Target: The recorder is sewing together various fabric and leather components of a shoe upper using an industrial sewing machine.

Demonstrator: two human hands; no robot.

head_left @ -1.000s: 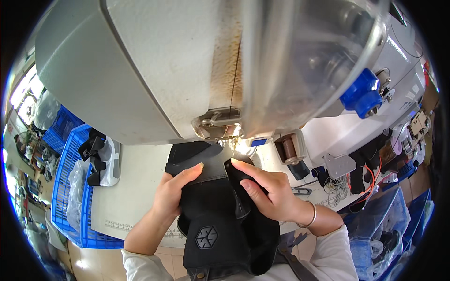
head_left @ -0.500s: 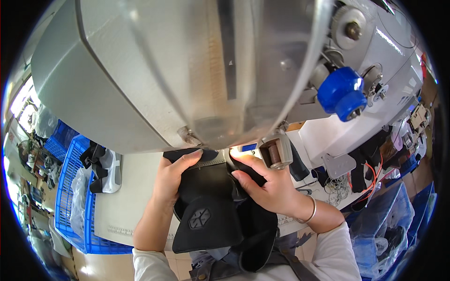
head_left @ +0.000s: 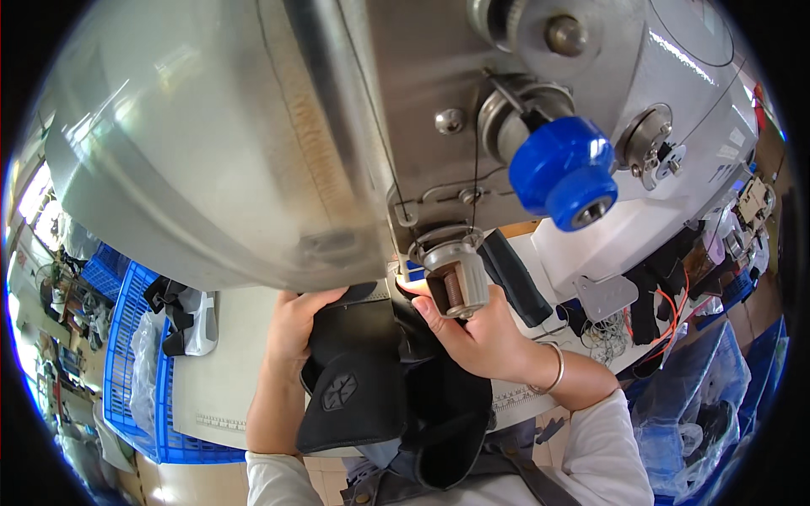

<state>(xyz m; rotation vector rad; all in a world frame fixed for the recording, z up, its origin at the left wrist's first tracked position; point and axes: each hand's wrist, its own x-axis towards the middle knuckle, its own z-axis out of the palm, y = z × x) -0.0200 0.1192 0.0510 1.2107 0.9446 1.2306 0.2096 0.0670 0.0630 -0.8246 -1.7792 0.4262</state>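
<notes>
A black leather-like piece point(head_left: 354, 417), with a raised emblem on its broad flap and a curved part hanging beside it, lies in front of me. Its far edge runs under the large grey head of a sewing machine point(head_left: 169, 194). At that edge my left hand point(head_left: 291, 329) grips the left side, thumb on top, fingers partly hidden by the machine. My right hand point(head_left: 485, 337) holds the right side, its thumb pressed on the material and its fingertips hidden behind a metal fitting point(head_left: 456, 282). The stitching point is out of sight.
A blue knob point(head_left: 561, 173) juts from the machine. Left of the white table point(head_left: 224, 379) stands a blue basket point(head_left: 164, 443) with clear plastic; a black-and-grey strapped piece point(head_left: 198, 325) lies beside it. A dark block point(head_left: 515, 278), tangled thread point(head_left: 606, 337) and orange cords point(head_left: 671, 316) are rightward.
My view has shifted, so more of the machine's metal face and thread shows. Both hands keep their hold on the black piece, which appears slightly farther left.
</notes>
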